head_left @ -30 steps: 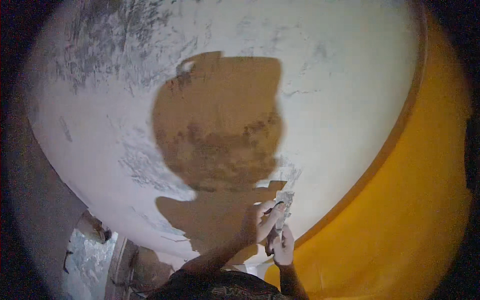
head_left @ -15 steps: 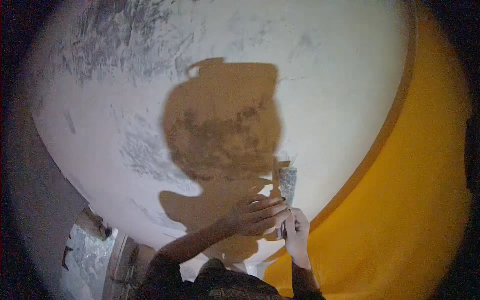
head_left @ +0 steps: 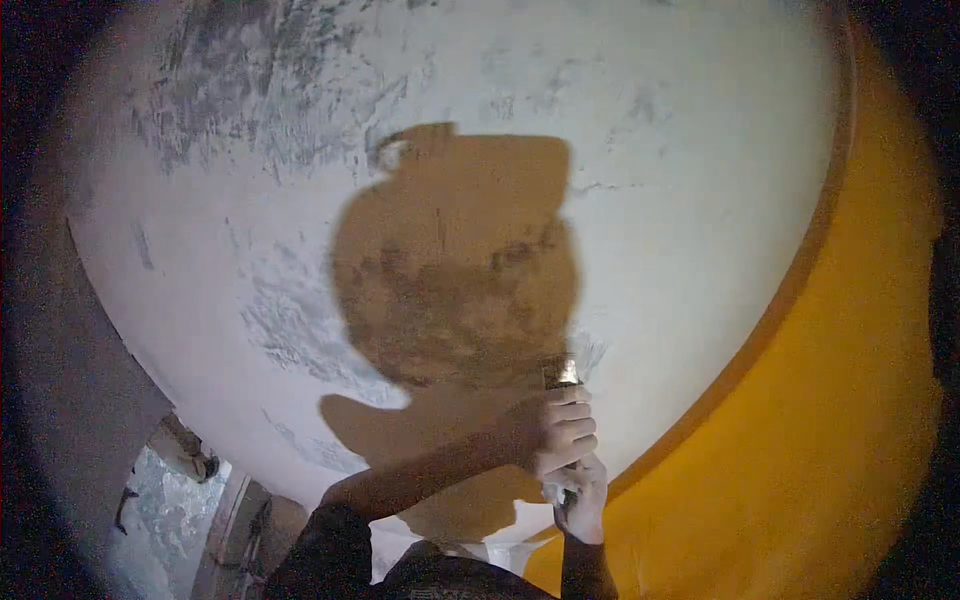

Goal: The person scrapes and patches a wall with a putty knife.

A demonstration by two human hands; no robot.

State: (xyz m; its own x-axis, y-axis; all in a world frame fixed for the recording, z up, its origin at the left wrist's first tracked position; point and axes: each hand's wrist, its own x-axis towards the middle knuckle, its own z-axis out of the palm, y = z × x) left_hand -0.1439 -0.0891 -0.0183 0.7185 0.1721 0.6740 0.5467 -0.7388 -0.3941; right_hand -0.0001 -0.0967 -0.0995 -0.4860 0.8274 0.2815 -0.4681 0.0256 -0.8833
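Note:
My left hand (head_left: 567,430) is closed, with its fingers wrapped round the upper part of a scraper (head_left: 568,370). Only a short, shiny metal piece of the tool shows above the knuckles. Just below, my right hand (head_left: 582,498) grips the lower end of the same tool. Both hands are close in front of a large white curved surface (head_left: 700,200). A small grey scuffed patch (head_left: 592,348) lies just beyond the metal tip; whether the tip touches the surface I cannot tell. The handle is mostly hidden by my fingers.
Grey rubbed patches (head_left: 250,90) mark the upper left of the white surface. A broad orange-yellow area (head_left: 760,480) borders it on the right. The shadow (head_left: 450,260) of a head and arm falls across the middle. At lower left is a bright, crinkled sheet (head_left: 165,510).
My left hand has gone from stretched fingers over the right hand to a grip round the tool. The broad grey blade seen earlier is mostly out of sight. Both hands sit slightly lower.

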